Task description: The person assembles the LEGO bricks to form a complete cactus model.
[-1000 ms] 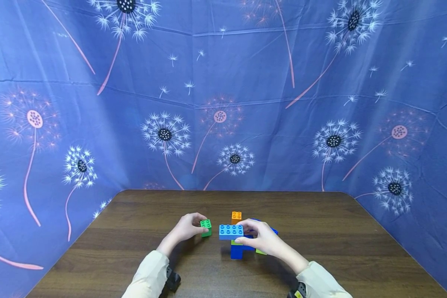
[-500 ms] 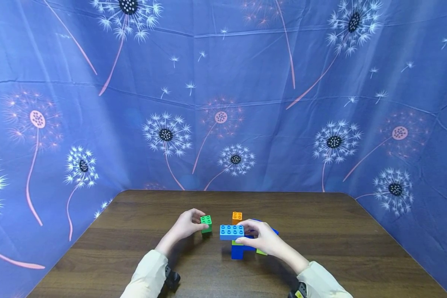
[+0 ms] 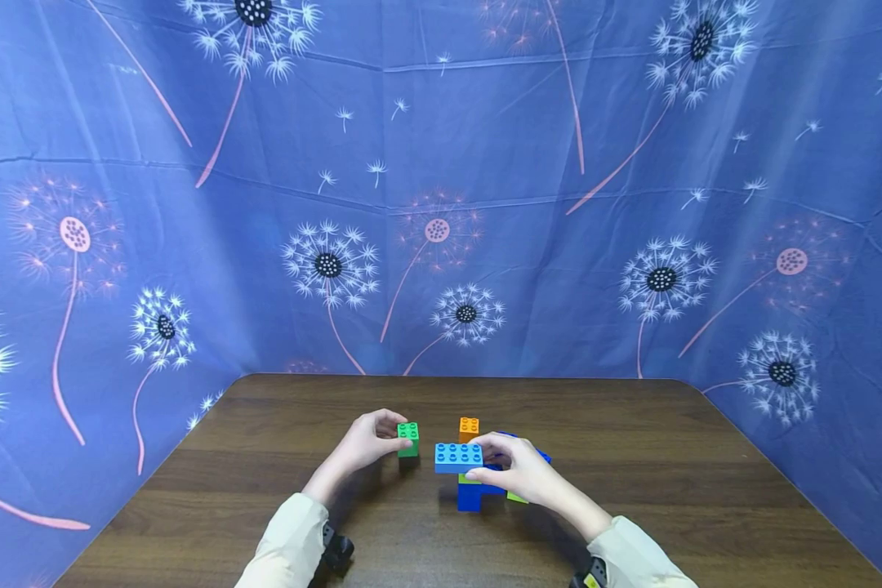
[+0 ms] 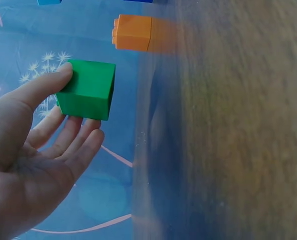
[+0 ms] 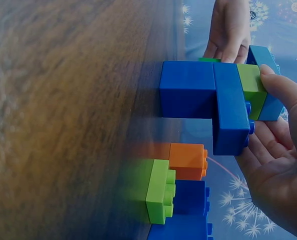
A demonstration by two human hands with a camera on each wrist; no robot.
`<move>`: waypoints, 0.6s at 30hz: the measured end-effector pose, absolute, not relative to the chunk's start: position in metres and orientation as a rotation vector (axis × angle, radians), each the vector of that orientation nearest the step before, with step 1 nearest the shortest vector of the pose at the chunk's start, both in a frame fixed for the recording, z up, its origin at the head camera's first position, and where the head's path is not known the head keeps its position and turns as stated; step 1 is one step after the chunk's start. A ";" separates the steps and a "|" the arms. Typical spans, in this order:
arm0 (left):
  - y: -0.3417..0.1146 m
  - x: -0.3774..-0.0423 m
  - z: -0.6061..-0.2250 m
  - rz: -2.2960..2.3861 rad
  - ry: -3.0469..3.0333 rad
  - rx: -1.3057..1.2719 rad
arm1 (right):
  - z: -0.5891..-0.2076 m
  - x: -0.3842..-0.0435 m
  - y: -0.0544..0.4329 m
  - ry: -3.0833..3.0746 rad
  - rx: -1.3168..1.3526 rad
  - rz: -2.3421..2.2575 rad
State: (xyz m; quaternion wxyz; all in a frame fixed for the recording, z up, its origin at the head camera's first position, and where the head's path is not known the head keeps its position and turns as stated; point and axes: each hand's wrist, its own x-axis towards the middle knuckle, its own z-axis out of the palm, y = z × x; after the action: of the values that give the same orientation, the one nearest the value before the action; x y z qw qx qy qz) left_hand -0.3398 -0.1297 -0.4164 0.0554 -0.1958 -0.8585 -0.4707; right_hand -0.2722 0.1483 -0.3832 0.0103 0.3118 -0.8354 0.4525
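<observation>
My left hand [image 3: 367, 443] pinches a green toy building block [image 3: 408, 439] between thumb and fingers, left of the stack. In the left wrist view the block's [image 4: 88, 90] smooth sides show, its studs turned mostly out of sight. My right hand [image 3: 522, 468] grips the top of a stack of bricks, its thumb beside the light blue brick [image 3: 456, 461]. From the right wrist, the stack shows a dark blue block [image 5: 187, 90] at the bottom, a longer dark blue brick [image 5: 231, 110], a lime block [image 5: 252, 87], then light blue. Whether the stack touches the table I cannot tell.
An orange block [image 3: 469, 427] stands on the wooden table [image 3: 301, 400] behind the stack. Dark blue bricks [image 5: 191, 197] and a lime brick [image 5: 157, 192] lie right of the stack, partly behind my right hand. A dandelion-print curtain [image 3: 544, 245] hangs behind.
My left hand has moved slightly away from me, towards the table's far side, with the green block. My right hand and the stack have stayed in place.
</observation>
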 end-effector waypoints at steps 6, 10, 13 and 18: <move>-0.129 -0.338 -0.413 -1.460 -2.582 -0.594 | -0.382 -0.272 0.148 -2.604 0.978 1.414; -0.126 -0.336 -0.410 -1.462 -2.582 -0.606 | -0.382 -0.272 0.147 -2.601 0.976 1.408; -0.125 -0.335 -0.407 -1.467 -2.578 -0.627 | -0.382 -0.272 0.147 -2.602 0.971 1.407; -0.123 -0.332 -0.403 -1.497 -2.558 -0.649 | -0.383 -0.273 0.147 -2.601 0.970 1.409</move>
State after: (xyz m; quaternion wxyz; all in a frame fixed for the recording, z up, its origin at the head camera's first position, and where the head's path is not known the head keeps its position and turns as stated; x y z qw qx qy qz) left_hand -0.3317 -0.1235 -0.4025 0.0537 -0.2135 -0.8420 -0.4925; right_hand -0.2725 0.1472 -0.3832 0.0141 0.3117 -0.8355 0.4524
